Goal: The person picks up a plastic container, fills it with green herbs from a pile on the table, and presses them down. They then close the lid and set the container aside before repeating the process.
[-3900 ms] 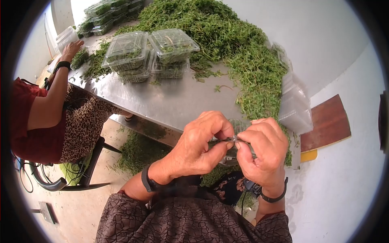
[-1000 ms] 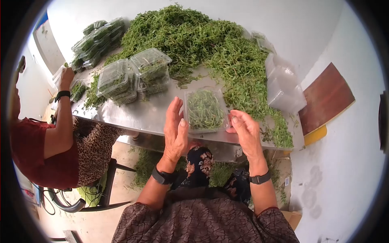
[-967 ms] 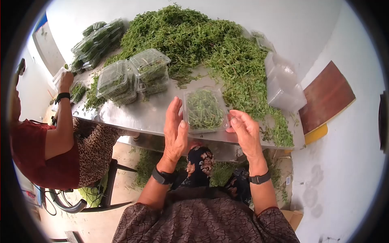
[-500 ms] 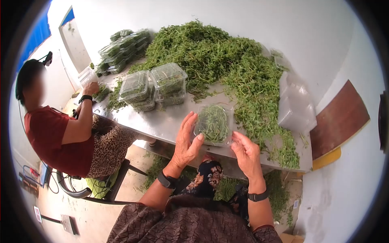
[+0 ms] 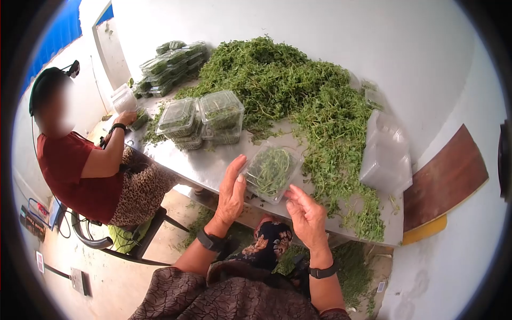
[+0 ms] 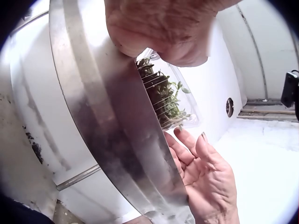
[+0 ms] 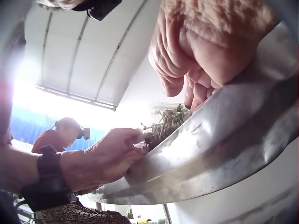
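A clear plastic clamshell box (image 5: 271, 172) filled with green leafy stems lies at the metal table's near edge, its sides set at a slant. My left hand (image 5: 231, 193) is along the box's left side, fingers straight and thumb apart. At the near right corner, my right hand (image 5: 308, 217) touches the box with loosely bent fingers. In the left wrist view, greens (image 6: 163, 95) show between both hands, and my right hand (image 6: 210, 182) has its palm turned up. The right wrist view has my left hand (image 7: 110, 151) against the greens (image 7: 168, 123).
Loose greens (image 5: 277, 80) are heaped along the back and right of the table (image 5: 200, 168). Filled boxes (image 5: 221, 117) are stacked left of centre, others (image 5: 173, 66) farther back. Nested clear boxes (image 5: 386, 154) stand at right. Another person (image 5: 80, 165) sits at left.
Both hands earlier pinched something thin in front of the body; later they stood either side of the filled box. Since then the box has turned at a slant, and the view has swung left.
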A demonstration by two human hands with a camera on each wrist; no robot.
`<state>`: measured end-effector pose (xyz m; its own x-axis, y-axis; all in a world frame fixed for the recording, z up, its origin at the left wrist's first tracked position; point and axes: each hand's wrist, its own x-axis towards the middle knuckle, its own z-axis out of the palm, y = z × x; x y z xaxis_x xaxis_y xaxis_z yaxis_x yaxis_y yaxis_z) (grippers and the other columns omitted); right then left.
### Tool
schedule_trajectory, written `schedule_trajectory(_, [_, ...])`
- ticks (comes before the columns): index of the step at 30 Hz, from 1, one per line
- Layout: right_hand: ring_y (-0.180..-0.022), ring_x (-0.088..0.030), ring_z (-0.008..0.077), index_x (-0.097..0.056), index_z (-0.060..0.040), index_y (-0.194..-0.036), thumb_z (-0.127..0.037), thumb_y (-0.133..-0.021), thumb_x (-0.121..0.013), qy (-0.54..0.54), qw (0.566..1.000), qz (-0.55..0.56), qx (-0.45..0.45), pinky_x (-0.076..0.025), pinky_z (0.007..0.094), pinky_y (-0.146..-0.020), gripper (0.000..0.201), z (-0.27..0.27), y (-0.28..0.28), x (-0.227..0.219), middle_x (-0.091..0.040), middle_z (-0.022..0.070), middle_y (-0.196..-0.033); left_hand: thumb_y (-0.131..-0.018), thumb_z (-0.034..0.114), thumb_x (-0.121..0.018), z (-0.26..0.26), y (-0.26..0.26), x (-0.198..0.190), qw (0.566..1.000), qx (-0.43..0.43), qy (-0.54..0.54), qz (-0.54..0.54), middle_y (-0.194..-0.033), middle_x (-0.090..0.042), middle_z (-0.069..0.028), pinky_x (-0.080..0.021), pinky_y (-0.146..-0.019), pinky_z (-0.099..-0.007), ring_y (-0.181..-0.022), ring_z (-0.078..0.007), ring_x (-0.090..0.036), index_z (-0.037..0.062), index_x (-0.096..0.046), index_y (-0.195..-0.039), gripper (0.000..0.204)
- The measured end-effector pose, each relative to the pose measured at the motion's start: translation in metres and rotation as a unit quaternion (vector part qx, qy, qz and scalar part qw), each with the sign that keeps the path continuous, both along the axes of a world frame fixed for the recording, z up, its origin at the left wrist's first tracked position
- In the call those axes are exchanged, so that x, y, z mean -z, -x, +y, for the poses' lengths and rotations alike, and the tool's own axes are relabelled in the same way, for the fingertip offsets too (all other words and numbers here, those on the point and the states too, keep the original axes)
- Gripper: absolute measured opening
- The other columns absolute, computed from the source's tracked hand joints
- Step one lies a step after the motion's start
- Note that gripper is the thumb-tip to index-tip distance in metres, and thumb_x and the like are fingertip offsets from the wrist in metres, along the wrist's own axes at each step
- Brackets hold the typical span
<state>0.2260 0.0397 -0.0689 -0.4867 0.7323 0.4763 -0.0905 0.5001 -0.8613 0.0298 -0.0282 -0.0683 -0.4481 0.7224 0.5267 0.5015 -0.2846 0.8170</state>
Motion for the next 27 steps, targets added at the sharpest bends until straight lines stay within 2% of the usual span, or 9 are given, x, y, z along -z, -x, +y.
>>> schedule_trajectory(1, [-0.086,-0.067,0.0189,-0.056,0.0002,-0.123,-0.011,-0.089,-0.063,-0.008,1.0,0.0,0.007,-0.054,0.0304,-0.073,0.036,0.0,0.0001,-0.0002,-0.068,0.0162,-0.101,-0.092,0.009,-0.04,-0.0001,-0.0007,0.0006,1.0,-0.008,-0.004,0.008,-0.136,-0.044,-0.0193,-0.029,-0.107,-0.0362,-0.127,-0.0314,-0.042,-0.0006,-0.044,-0.132,0.042])
schedule_trajectory(8, [-0.087,-0.067,0.0194,-0.055,0.0003,-0.123,-0.012,-0.089,-0.063,-0.025,0.999,-0.019,0.008,-0.054,0.0312,-0.074,0.038,0.0002,-0.0006,-0.0058,-0.067,0.0168,-0.103,-0.092,0.01,-0.042,0.0009,-0.0039,0.0025,0.999,-0.025,-0.009,-0.021,-0.135,-0.045,-0.0201,-0.031,-0.106,-0.0368,-0.125,-0.0329,-0.043,-0.0002,-0.045,-0.131,0.04])
schedule_trajectory(13, [-0.088,-0.067,0.0185,-0.054,0.0007,-0.125,-0.01,-0.089,-0.062,-0.01,1.0,-0.019,0.013,-0.054,0.0303,-0.075,0.038,-0.0013,-0.0009,-0.0032,-0.067,0.0165,-0.104,-0.093,0.009,-0.043,0.0005,-0.0051,0.0007,0.996,-0.034,-0.036,0.07,-0.131,-0.049,-0.0207,-0.034,-0.103,-0.0366,-0.122,-0.033,-0.047,-0.0006,-0.048,-0.129,0.037])
schedule_trajectory(16, [-0.089,-0.067,0.0183,-0.054,0.0005,-0.125,-0.008,-0.088,-0.062,0.018,1.0,-0.016,0.013,-0.054,0.0295,-0.076,0.039,-0.0026,0.0008,-0.0019,-0.067,0.016,-0.105,-0.094,0.01,-0.043,-0.0012,-0.0069,-0.0024,0.998,-0.031,-0.016,0.05,-0.128,-0.051,-0.0204,-0.036,-0.101,-0.0361,-0.119,-0.033,-0.049,-0.0014,-0.049,-0.128,0.036])
schedule_trajectory(17, [-0.091,-0.061,0.0121,-0.05,0.0024,-0.129,-0.006,-0.091,-0.058,0.024,0.999,-0.023,0.0,-0.049,0.0251,-0.076,0.04,-0.0036,-0.0001,-0.0026,-0.066,0.0113,-0.108,-0.094,0.011,-0.043,-0.0001,-0.0066,-0.0017,0.997,-0.033,-0.025,0.06,-0.126,-0.053,-0.0205,-0.038,-0.1,-0.0354,-0.116,-0.033,-0.051,-0.0016,-0.048,-0.128,0.036])
schedule_trajectory(20, [-0.089,-0.061,0.012,-0.05,0.0022,-0.129,-0.006,-0.091,-0.058,0.025,0.999,-0.021,-0.002,-0.05,0.0252,-0.075,0.039,-0.0053,0.0002,-0.0065,-0.066,0.0111,-0.107,-0.095,0.012,-0.044,0.0004,-0.0039,0.0042,0.999,-0.028,0.009,0.018,-0.125,-0.053,-0.0209,-0.038,-0.099,-0.0355,-0.115,-0.0331,-0.052,-0.0017,-0.048,-0.128,0.037])
schedule_trajectory(27, [-0.086,-0.061,0.0111,-0.05,-0.0002,-0.129,-0.004,-0.09,-0.059,-0.006,0.998,-0.057,0.02,-0.05,0.0256,-0.074,0.04,-0.0043,-0.0005,-0.0058,-0.067,0.01,-0.103,-0.095,0.015,-0.042,0.0004,-0.0048,-0.0004,0.998,-0.03,0.0,0.06,-0.124,-0.053,-0.0225,-0.039,-0.098,-0.038,-0.114,-0.0352,-0.052,-0.0035,-0.048,-0.127,0.038])
